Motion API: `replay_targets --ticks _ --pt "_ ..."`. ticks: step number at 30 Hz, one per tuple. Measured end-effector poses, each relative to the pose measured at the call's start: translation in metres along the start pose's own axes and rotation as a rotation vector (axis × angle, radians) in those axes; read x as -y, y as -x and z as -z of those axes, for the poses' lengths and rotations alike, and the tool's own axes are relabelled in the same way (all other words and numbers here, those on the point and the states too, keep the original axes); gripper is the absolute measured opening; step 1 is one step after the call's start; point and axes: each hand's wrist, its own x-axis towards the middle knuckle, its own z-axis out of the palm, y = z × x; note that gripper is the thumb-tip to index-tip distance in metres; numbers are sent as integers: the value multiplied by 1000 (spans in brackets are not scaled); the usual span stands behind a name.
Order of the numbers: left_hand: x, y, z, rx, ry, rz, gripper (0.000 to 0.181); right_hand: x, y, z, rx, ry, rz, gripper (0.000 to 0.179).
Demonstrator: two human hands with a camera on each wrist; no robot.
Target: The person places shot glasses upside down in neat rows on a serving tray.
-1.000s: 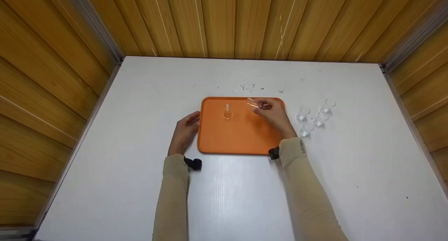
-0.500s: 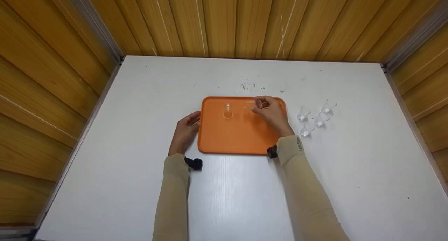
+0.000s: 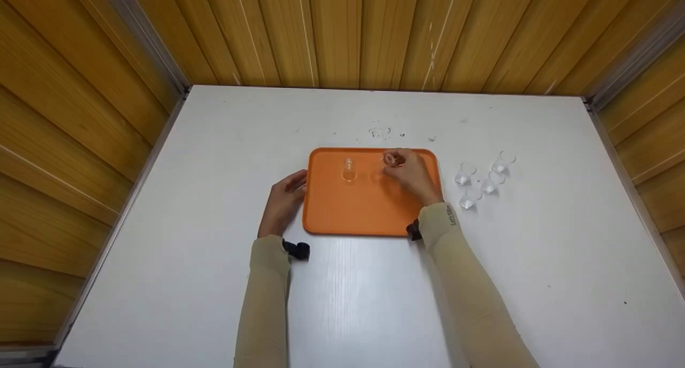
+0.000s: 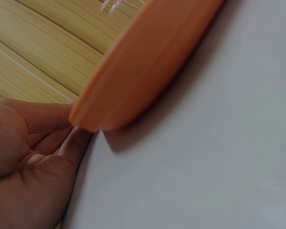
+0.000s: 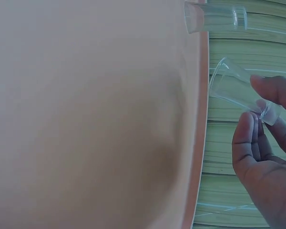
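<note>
An orange tray (image 3: 369, 210) lies in the middle of the white table. My left hand (image 3: 282, 202) is at its left side, fingertips touching the outer rim, as the left wrist view also shows. Over the tray's far right part my right hand (image 3: 415, 175) pinches a clear shot glass (image 5: 233, 88) near its base. This glass is tilted, its wide mouth facing down towards the tray; whether it touches the tray I cannot tell. A second clear shot glass (image 3: 349, 171) stands mouth down on the tray, left of the held one.
Right of the tray, several clear glasses (image 3: 489, 185) stand mouth up, close together on the white table (image 3: 342, 293). Wood-patterned panels (image 3: 337, 36) rise behind the table and at both sides.
My right hand has moved slightly left and turned the held glass from lying nearly sideways to mouth downward. The left hand and the standing glasses stay where they were.
</note>
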Motion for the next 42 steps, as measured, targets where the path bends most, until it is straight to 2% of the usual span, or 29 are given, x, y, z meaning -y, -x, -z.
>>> replay_targets --ticks 4,10,16,23,30,37,42 --pt "0 0 0 1 -6 -20 41 0 -2 -3 8 32 5 31" --pt "0 0 0 -10 -17 5 40 0 -4 -6 16 43 -34 34" --pt "0 1 0 -12 -40 29 40 -1 -7 -10 25 68 -41 35" --pt "0 1 0 -9 -23 5 42 -2 -10 -13 23 63 -56 34" --pt "-1 -1 -1 -23 -53 19 42 -3 -11 -15 21 43 -43 29" --pt "0 -3 -1 -38 -75 51 41 -5 -11 -16 7 50 -31 32" --pt "-1 -2 0 -33 -74 48 41 -5 -11 -16 12 37 -35 31"
